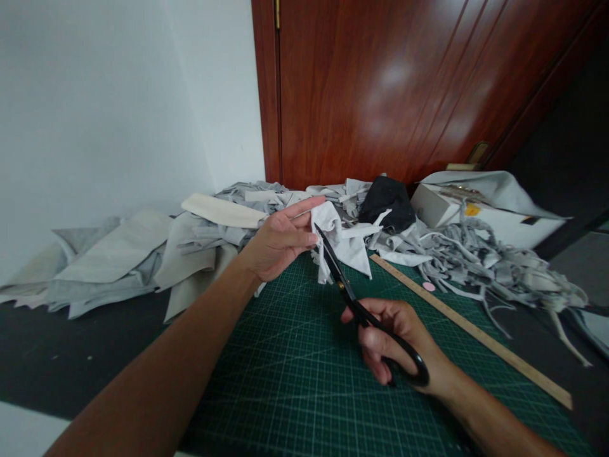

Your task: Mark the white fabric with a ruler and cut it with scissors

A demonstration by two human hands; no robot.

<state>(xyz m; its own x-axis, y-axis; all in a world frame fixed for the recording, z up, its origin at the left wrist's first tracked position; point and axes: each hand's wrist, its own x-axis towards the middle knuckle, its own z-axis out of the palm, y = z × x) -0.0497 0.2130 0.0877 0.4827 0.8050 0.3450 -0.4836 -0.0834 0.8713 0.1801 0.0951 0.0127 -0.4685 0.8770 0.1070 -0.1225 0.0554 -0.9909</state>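
My left hand (284,239) pinches a white piece of cloth (349,246) between thumb and fingers, above the far part of a green cutting mat (285,374). The cloth hangs down to the right of my fingertips, with a pointed lower corner. My right hand (392,339) has its fingers through the handles of black scissors (340,277). The blades point up and left, and their tips lie against the cloth close to my left fingertips. The blades look nearly closed.
A wooden ruler (471,329) lies slanting on the mat's right side, near a pink disc (429,287). Grey and white fabric pieces (118,254) are piled at the left and back. Tangled grey strips (514,263), a black cloth (387,204) and a white box (499,219) are at the right.
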